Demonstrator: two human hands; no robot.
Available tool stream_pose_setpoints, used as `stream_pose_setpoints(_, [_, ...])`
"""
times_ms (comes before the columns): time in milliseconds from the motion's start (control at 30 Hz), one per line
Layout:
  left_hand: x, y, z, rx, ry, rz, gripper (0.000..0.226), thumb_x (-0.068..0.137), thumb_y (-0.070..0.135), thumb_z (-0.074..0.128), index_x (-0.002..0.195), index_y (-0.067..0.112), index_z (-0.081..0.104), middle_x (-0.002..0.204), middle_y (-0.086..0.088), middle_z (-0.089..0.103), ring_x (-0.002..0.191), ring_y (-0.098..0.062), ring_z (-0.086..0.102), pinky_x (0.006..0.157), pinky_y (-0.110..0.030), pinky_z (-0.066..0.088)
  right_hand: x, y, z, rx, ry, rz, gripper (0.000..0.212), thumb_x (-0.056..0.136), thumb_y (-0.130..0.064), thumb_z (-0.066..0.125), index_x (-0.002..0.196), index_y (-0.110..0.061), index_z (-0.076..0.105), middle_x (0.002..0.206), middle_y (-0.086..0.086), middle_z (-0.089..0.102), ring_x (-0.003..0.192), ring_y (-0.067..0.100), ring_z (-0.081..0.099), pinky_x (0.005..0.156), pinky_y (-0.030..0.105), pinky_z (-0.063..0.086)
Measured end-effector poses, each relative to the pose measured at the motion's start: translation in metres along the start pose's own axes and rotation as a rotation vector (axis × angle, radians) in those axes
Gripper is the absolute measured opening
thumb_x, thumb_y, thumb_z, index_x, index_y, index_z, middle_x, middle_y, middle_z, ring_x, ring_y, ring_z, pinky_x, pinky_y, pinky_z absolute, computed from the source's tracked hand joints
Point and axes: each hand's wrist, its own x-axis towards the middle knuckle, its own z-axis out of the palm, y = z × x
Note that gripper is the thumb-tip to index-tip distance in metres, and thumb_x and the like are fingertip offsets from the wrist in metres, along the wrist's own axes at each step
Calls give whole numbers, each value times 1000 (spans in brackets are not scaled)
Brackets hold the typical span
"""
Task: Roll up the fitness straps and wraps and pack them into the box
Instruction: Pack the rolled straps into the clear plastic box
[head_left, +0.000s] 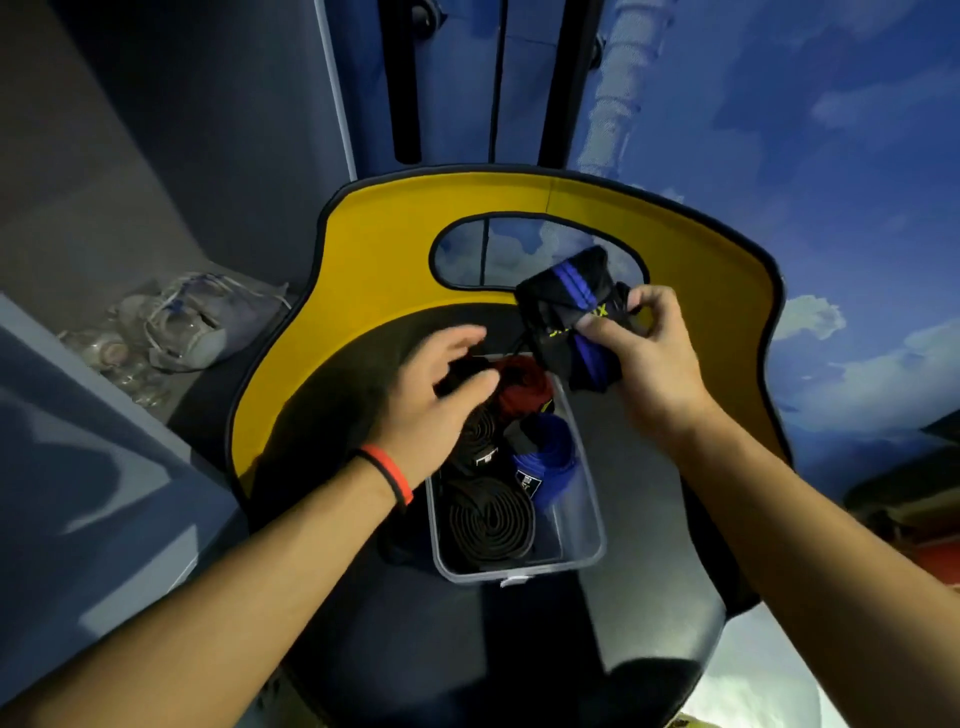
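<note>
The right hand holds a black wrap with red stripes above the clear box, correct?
Not quite. In the head view the right hand holds a black wrap above the clear box, but its stripes are blue, not red.

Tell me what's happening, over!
Right hand gripping black-and-blue wrap. Left hand open over the box. Rolled straps already inside. Nothing blocking.

Five wraps (571, 317), one box (582, 519), two hands (441, 384).
</note>
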Motion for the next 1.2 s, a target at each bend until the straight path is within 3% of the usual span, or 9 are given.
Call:
stream_pose_setpoints(100, [-2, 14, 9, -498, -233, -256, 79, 76, 25, 79, 146, 29, 43, 138, 5, 61, 128, -17, 58, 102, -40, 50, -42, -2, 11, 241, -122, 248, 39, 75, -11, 82, 88, -24, 48, 95, 11, 67, 79, 24, 69, 61, 35, 58])
stream_pose_setpoints(200, [-10, 16, 16, -538, -198, -358, 63, 79, 15, 75, 136, 31, 55, 126, 2, 69, 117, -22, 65, 82, -41, 58, -71, 1, 13, 136, -196, 366, 33, 77, -25, 82, 93, -24, 53, 98, 7, 67, 85, 20, 65, 62, 32, 57])
stream_pose_setpoints(433, [-21, 4, 14, -600, -56, -468, 45, 90, 9, 65, 132, 23, 57, 125, -4, 70, 117, -28, 66, 88, -54, 57, -86, 14, -6, 157, -101, 500, 10, 87, -7, 71, 97, -8, 67, 90, 9, 69, 73, 18, 69, 73, 29, 59])
stream_pose_setpoints(633, [-21, 9, 11, -709, -143, -564, 52, 83, 21, 68, 135, 21, 58, 124, -9, 71, 112, -29, 69, 80, -46, 60, -83, 16, 8, 163, -166, 265, 40, 87, 24, 54, 103, -10, 68, 102, 11, 66, 78, 19, 70, 62, 24, 58])
stream_pose_setpoints(767, [-20, 9, 9, -680, -252, -501, 60, 84, 16, 68, 141, 18, 51, 133, -11, 65, 122, -28, 63, 89, -47, 57, -79, 20, 15, 134, -131, 207, 26, 82, 8, 72, 99, -11, 66, 105, 25, 57, 80, 24, 64, 63, 29, 58])
stream_pose_setpoints(867, [-21, 5, 7, -669, -319, -475, 65, 80, 15, 73, 141, 19, 51, 133, -7, 65, 122, -24, 62, 94, -45, 53, -78, 26, 16, 44, -53, 244, 22, 78, -3, 76, 89, -11, 59, 84, 18, 58, 63, 15, 59, 54, 26, 53])
stream_pose_setpoints(933, [-22, 1, 4, -717, -417, -469, 81, 66, 10, 71, 143, 21, 49, 135, -7, 62, 123, -25, 58, 102, -45, 44, -77, 30, 16, -5, -4, 314, 30, 69, -18, 68, 93, -5, 55, 77, 11, 55, 60, 16, 54, 54, 26, 52])
stream_pose_setpoints(1033, [-24, 3, 6, -651, -564, -382, 95, 59, -8, 63, 147, 22, 43, 141, -8, 56, 128, -24, 53, 103, -43, 41, -75, 34, 14, -60, -11, 376, 53, 67, -30, 64, 115, -8, 59, 99, 13, 69, 78, 22, 64, 55, 29, 56])
stream_pose_setpoints(1200, [-21, 9, 20, -405, -299, -317, 40, 94, -3, 58, 120, 28, 62, 123, -2, 69, 114, -23, 65, 89, -46, 56, -72, 36, 14, -173, -60, 323, 27, 81, -24, 71, 102, -22, 54, 96, 7, 65, 79, 24, 63, 61, 34, 54])
